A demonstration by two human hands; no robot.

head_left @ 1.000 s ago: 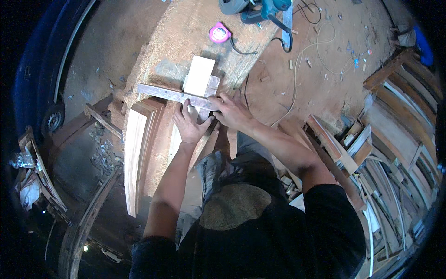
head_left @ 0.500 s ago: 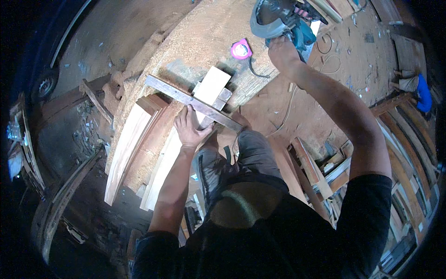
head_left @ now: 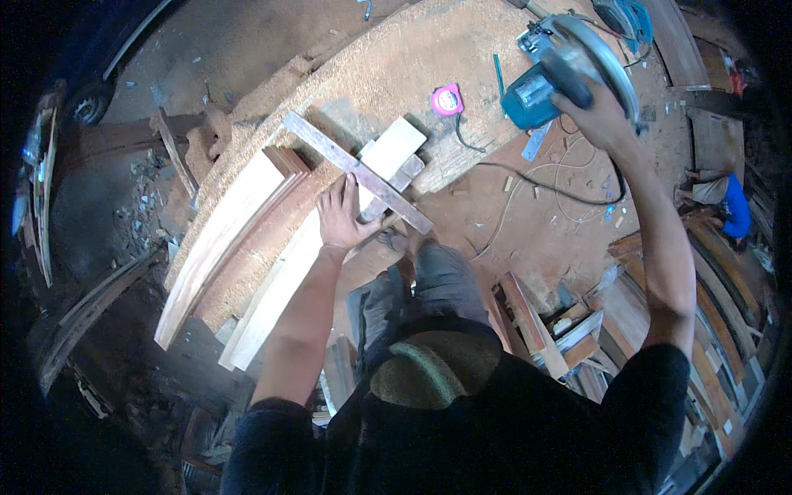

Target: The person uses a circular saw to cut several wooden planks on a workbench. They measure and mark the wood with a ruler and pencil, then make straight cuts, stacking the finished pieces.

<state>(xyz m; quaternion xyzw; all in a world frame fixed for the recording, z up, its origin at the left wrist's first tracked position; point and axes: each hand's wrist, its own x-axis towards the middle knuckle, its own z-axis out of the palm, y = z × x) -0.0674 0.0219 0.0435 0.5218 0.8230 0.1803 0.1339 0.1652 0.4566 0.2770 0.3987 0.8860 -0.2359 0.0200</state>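
My left hand (head_left: 340, 216) lies with fingers spread on a long pale board (head_left: 276, 301), its fingertips against a narrow wooden strip (head_left: 330, 153). That strip crosses the board at an angle, and the board's squared end (head_left: 396, 140) sticks out beyond it. Over to the right, my right hand (head_left: 601, 115) is wrapped round the handle of a teal and grey circular saw (head_left: 532, 95), lifted clear of the board. The saw's black cord (head_left: 569, 198) loops down beneath my right forearm. Between the hands, a pink tape measure (head_left: 447, 100) rests on the sawdust-covered bench (head_left: 371, 62).
A stack of pale boards (head_left: 223, 227) lies left of my hand. Behind the saw is another teal power tool (head_left: 627, 25). A teal pencil-like stick (head_left: 498, 74) lies near the saw. Wood offcuts (head_left: 536, 326) are piled at lower right, and a blue-clad person (head_left: 730, 206) is farther right.
My right hand has raised the circular saw, moved it right and turned it. The cord now hangs in view. My left hand stays on the board against the strip.
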